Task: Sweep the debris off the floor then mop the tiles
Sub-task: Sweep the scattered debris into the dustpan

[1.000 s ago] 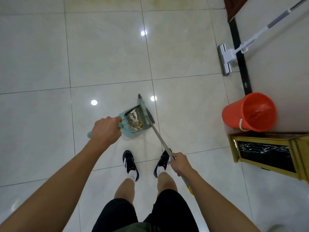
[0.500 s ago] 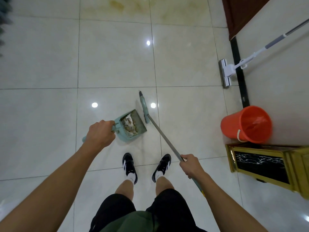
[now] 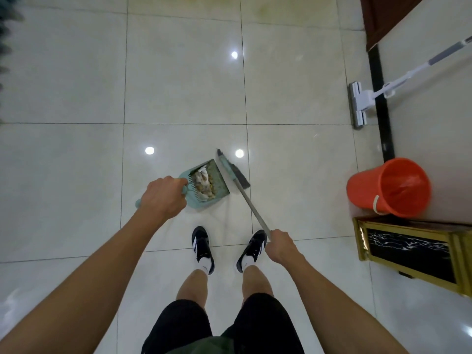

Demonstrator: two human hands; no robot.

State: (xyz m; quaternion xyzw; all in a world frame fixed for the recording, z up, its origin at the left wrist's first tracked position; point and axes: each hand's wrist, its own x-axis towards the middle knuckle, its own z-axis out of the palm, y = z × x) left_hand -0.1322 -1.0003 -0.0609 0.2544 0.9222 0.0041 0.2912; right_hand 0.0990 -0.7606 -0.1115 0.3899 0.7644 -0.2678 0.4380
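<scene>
My left hand (image 3: 163, 198) grips the dustpan (image 3: 208, 186), debris (image 3: 203, 185) inside; my right hand (image 3: 281, 247) grips the broom (image 3: 233, 175) just right of it. Sweeping looks finished; next, dump it, then fetch the mop (image 3: 360, 103) far right.

Even, slightly dim indoor light. Three round glare spots on the glossy floor tiles (image 3: 178, 80) — all just beyond the dustpan (image 3: 212, 185). Soft shadows; wide-angle bending at edges — corners blurred.
</scene>
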